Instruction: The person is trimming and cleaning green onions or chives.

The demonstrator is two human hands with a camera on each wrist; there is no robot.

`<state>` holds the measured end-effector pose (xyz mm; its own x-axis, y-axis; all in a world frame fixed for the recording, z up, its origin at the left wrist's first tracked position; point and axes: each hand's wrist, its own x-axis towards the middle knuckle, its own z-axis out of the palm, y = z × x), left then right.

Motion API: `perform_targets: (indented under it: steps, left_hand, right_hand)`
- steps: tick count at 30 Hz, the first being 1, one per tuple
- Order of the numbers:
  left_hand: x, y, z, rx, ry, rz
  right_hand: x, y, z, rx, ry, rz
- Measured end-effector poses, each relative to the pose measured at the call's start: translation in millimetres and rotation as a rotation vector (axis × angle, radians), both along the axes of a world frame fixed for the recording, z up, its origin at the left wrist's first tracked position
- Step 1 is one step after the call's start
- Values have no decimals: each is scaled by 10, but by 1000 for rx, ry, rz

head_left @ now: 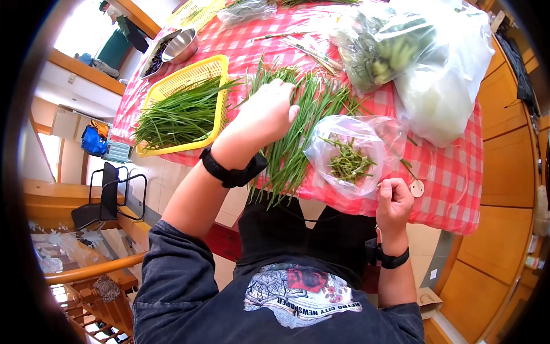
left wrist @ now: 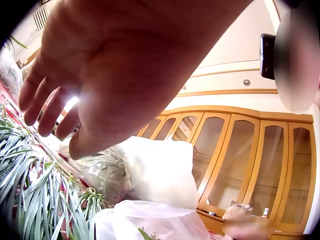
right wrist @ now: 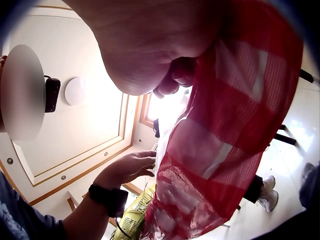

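Long green leafy stalks (head_left: 306,109) lie in a loose pile across the table's front edge, their ends hanging over it. Above the pile is my left hand (head_left: 266,112); the left wrist view shows that hand (left wrist: 105,80) with its fingers loosely extended and apart over the stalks (left wrist: 35,185), gripping nothing visible. Right of the pile, a thin clear bag (head_left: 318,140) stands open with short green pieces (head_left: 350,161) inside. My right hand (head_left: 394,206) is at the table edge by that bag, fingers curled, with nothing visible in it. Its fingers are partly hidden in the right wrist view.
A yellow basket (head_left: 222,66) of green stalks stands at the left, a metal bowl (head_left: 182,47) behind it. Bulky bags of vegetables (head_left: 384,51) fill the back right of the checked tablecloth (head_left: 452,189). A black chair (head_left: 106,198) is on the floor at the left.
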<state>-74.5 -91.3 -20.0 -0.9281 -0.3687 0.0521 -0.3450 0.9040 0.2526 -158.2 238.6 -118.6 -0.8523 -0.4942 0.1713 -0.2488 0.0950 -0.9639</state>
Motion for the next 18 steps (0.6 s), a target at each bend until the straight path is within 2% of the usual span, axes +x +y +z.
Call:
perform_targets:
  steps: [5,7,11,14,18]
  left_hand:
    - [-406,-241,0,-75,-20,42]
    - [-525,-312,10,-16,-184,72]
    - [-615,-453,-204,2,-219,55]
    - [-655,-479,-319,-40,-209,150]
    - [-685,-516,-332,-72,-212,169]
  right_hand:
    - [15,-7,9,-32,-16,9]
    - [19,-28,24,-42,-17,6]
    - [7,-11,-5,-48,21,9]
    - [8,-9,-18,-62,22,-6]
    - [1,-9,3,-51,14,-14]
